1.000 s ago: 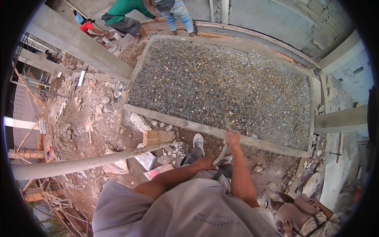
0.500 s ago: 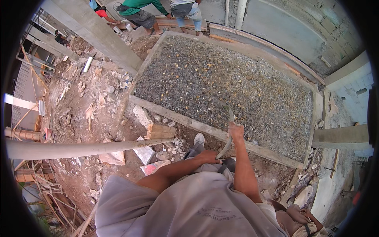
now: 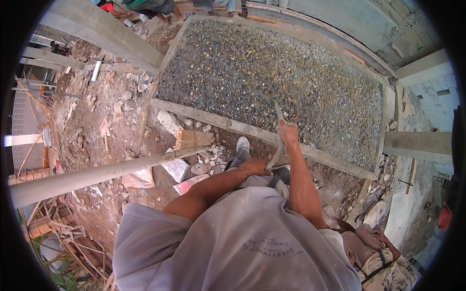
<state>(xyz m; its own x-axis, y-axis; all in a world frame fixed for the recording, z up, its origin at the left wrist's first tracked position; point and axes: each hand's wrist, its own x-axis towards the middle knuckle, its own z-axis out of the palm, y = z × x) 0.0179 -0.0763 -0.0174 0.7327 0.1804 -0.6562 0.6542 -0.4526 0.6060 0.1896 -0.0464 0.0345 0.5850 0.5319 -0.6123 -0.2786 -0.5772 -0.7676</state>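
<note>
Right hand (image 3: 288,133) wrapped round curved hose (image 3: 278,156), which reaches over gravel (image 3: 272,68); left hand (image 3: 256,167) grasping lower part. Hose likely light, bendy, slippery if wet; best gripped behind free end.

You have a slender, curved, hose-like length (image 3: 277,159), dull grey-green and roughly thumb-thick, held at two spots. From the middle of your view, its near end sits toward four o'clock, close to your body. It bows up through three o'clock, crosses above the gravel bed's (image 3: 218,72) near edge, and tapers toward one o'clock. That far tip looks greener and blurred; whether it touches the stones, you cannot tell.
</note>
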